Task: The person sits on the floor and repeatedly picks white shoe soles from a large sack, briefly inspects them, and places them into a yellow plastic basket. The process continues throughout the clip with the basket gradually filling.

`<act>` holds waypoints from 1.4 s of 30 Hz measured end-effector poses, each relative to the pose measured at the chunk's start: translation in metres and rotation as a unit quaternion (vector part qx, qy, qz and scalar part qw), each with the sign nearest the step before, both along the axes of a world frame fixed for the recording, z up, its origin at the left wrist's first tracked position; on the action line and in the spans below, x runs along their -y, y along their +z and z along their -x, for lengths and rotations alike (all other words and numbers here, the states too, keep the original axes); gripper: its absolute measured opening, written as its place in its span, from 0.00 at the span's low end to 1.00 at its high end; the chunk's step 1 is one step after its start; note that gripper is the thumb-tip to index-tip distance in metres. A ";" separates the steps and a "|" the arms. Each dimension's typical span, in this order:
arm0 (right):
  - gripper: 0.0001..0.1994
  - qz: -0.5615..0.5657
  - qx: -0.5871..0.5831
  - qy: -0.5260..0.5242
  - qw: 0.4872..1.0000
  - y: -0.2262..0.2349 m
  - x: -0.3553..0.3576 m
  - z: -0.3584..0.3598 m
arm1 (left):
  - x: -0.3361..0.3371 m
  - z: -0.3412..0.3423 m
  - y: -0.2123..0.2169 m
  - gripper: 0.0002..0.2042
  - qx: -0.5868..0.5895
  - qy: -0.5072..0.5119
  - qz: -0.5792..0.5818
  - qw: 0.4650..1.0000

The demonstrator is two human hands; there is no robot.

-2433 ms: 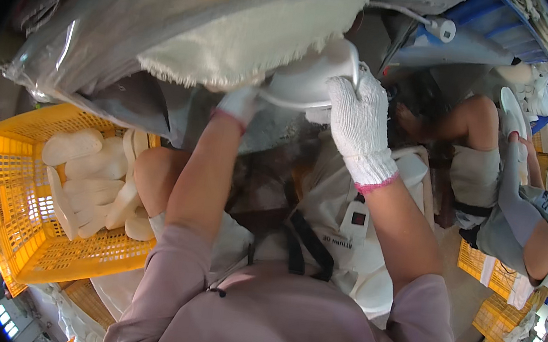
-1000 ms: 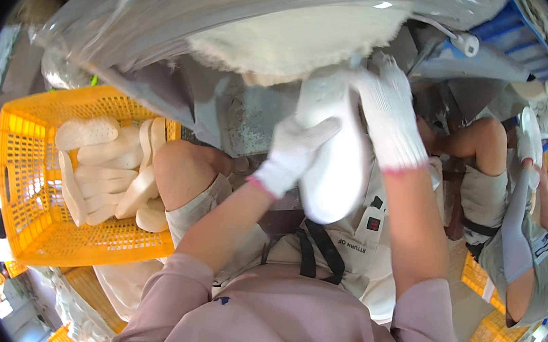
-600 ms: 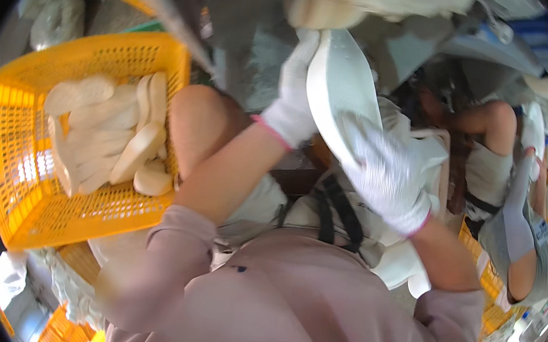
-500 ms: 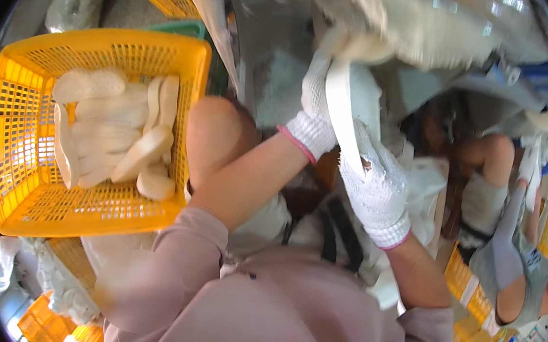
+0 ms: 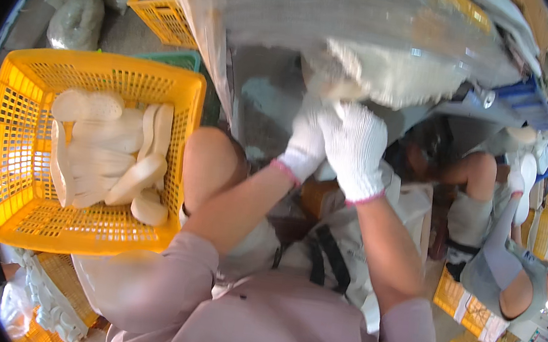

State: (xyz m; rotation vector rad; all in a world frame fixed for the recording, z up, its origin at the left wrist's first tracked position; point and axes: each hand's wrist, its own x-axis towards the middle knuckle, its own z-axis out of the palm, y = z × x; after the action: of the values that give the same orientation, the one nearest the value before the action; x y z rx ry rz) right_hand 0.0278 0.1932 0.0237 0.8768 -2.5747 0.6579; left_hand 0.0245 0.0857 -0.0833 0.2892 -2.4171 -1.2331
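Both my knit-gloved hands, left hand [image 5: 307,137] and right hand [image 5: 355,150], reach into the fuzzy cream fabric pile [image 5: 382,71] under crinkly clear plastic sheeting [image 5: 321,13]. Grip hidden, can't tell. Smooth white insoles fill the yellow lattice plastic basket [image 5: 12,132] at left.

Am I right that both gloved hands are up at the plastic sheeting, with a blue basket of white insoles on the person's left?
Not quite: the basket is yellow, not blue, as the head view shows. The left hand and right hand, both gloved, are up at the plastic sheeting, and the white insoles lie in that basket.
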 end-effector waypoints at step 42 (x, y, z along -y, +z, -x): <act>0.17 0.153 0.133 -0.001 0.979 0.016 0.011 -0.005 | 0.003 -0.003 0.017 0.14 -0.087 0.007 -0.542 0.836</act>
State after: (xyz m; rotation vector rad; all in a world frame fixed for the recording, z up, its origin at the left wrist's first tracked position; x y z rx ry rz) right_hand 0.0332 0.1825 0.0396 0.7237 -2.5959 1.2061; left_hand 0.0276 0.0831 -0.0658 0.4635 -1.3070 -2.3760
